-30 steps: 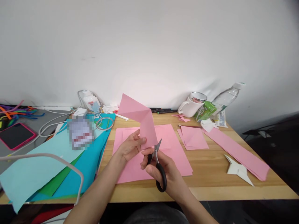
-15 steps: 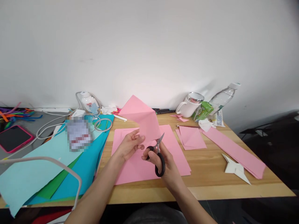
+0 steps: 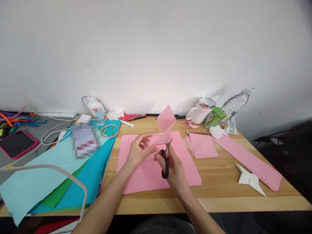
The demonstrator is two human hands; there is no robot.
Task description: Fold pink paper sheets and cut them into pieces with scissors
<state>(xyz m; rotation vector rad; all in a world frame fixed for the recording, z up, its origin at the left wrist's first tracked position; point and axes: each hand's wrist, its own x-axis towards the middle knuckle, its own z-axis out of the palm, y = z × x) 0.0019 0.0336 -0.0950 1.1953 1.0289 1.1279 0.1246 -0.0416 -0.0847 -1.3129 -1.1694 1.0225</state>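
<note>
My right hand (image 3: pixel 175 167) holds a pair of scissors (image 3: pixel 166 159) with black handles, their blades pointing up and away from me. Just behind the blades stands a folded piece of pink paper (image 3: pixel 166 119), its upper part raised and its lower part bent to the left. It appears to be held at the right hand's fingers, though the contact is hidden. My left hand (image 3: pixel 139 151) is beside the paper's lower left edge, thumb and fingers apart, with nothing visible gripped. Beneath both hands lie large pink sheets (image 3: pixel 146 178).
To the right are small pink sheets (image 3: pixel 203 145), long pink strips (image 3: pixel 248 162) and a white folded paper star (image 3: pixel 249 178). A mug (image 3: pixel 201 110), a green carton (image 3: pixel 214 117) and a bottle (image 3: pixel 237 102) stand behind. Blue sheets (image 3: pixel 90 182) and a phone (image 3: pixel 18 144) lie left.
The pink paper has turned and shifted right, showing a narrower shape. My left hand has let its edge go and its fingers have spread. The scissors remain in my right hand.
</note>
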